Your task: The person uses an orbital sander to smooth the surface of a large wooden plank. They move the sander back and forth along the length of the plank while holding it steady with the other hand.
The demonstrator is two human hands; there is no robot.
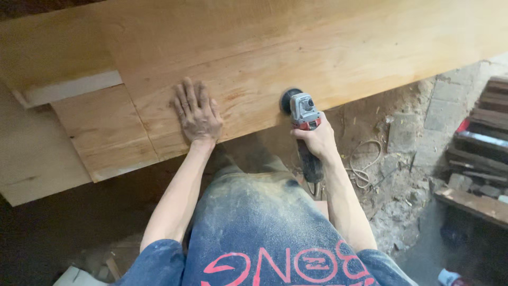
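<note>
Left hand [198, 114] flat (fingers spread) on plank [296, 47], right hand [319, 140] around grinder [304, 119].

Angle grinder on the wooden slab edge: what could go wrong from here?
1. The right hand alone holds the grey-and-red angle grinder; a catch on the light wooden slab edge could kick it loose.
2. The left hand lies flat near the disc's path.
3. The pale cord loops on the rubble floor, a snag risk.

Bare board [338, 47] beyond; stacked timber [484, 132] crowds right.
</note>
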